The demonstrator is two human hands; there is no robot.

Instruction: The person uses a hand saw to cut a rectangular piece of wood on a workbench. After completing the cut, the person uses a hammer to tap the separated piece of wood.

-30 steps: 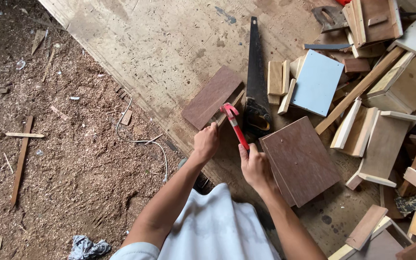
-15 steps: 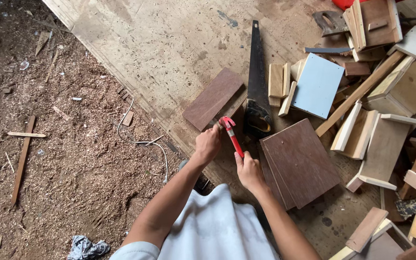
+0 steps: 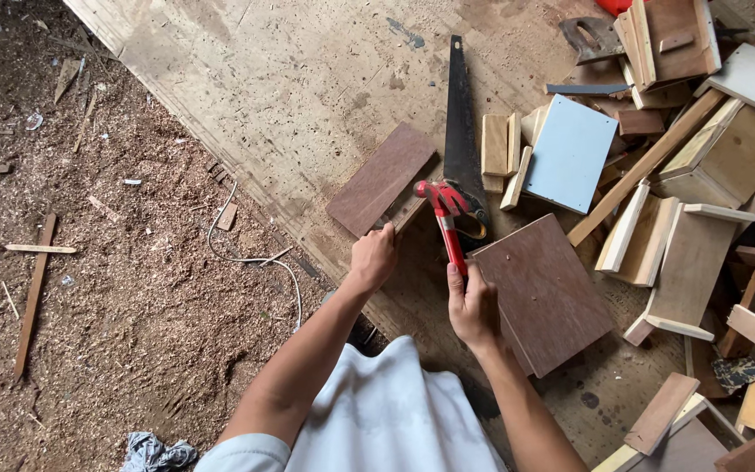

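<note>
My right hand (image 3: 474, 308) grips the handle of a red hammer (image 3: 446, 214), its head raised over the near end of a narrow wood strip (image 3: 408, 212). My left hand (image 3: 374, 258) is closed on that strip's near end, next to a dark brown board (image 3: 381, 179) lying at an angle on the plywood sheet (image 3: 290, 79). A second dark brown board (image 3: 543, 293) lies just right of my right hand. A handsaw (image 3: 460, 131) lies behind the hammer, blade pointing away.
A light blue panel (image 3: 571, 154) and a heap of wood offcuts (image 3: 701, 201) fill the right side. Sawdust-covered ground (image 3: 115, 280) lies left, with a white cord (image 3: 251, 258), a thin stick (image 3: 35, 288) and a crumpled rag (image 3: 157, 453).
The hammer has swung from lying slanted toward the left to more upright, its head now higher and further right. My left hand stays on the strip.
</note>
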